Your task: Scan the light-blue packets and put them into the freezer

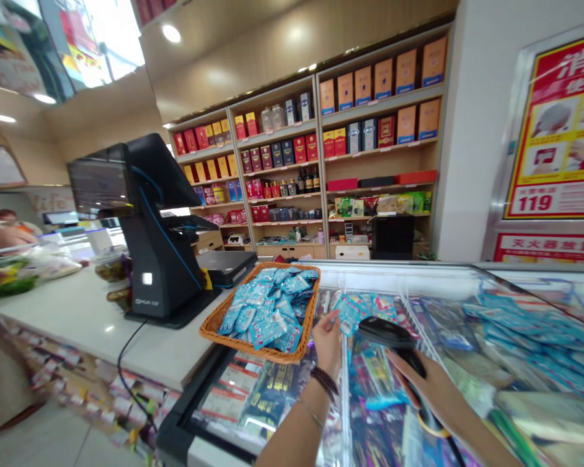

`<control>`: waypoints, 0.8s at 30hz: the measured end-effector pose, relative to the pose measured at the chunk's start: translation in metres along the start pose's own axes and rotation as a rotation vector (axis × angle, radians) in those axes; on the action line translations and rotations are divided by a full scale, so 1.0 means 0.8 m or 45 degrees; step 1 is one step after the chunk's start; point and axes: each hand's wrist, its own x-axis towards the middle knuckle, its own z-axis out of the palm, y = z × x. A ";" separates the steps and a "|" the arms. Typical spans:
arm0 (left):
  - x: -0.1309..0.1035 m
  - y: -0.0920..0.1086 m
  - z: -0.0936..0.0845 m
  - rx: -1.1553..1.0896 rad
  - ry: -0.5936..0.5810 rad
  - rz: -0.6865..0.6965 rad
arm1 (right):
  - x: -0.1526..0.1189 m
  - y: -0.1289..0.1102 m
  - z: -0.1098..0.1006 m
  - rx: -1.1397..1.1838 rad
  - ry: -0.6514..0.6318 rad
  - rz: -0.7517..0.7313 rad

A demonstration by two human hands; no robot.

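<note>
A blue packet (352, 312) is pinched between the fingertips of the left hand (327, 334) above a freezer (178, 415), toward its far edge. A black scanner (388, 333) is gripped by its handle in the right hand (425, 383), with its head held just beside the packet. More blue packets (267, 308) are heaped in a wicker basket (272, 355), set at the freezer's far left corner. A checkout terminal (163, 259) is stationed near the right edge of the adjoining counter (175, 355).
</note>
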 end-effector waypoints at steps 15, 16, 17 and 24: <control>0.008 -0.014 -0.002 -0.114 0.054 0.055 | -0.005 0.004 -0.001 -0.048 -0.034 0.009; 0.008 -0.015 -0.003 -0.099 0.059 0.058 | -0.006 0.003 -0.001 -0.055 -0.030 0.008; 0.009 -0.015 -0.003 -0.081 0.062 0.059 | -0.006 0.003 -0.001 -0.063 -0.027 0.008; 0.005 -0.007 -0.002 -0.064 0.064 0.047 | -0.005 0.006 -0.003 -0.067 -0.053 0.005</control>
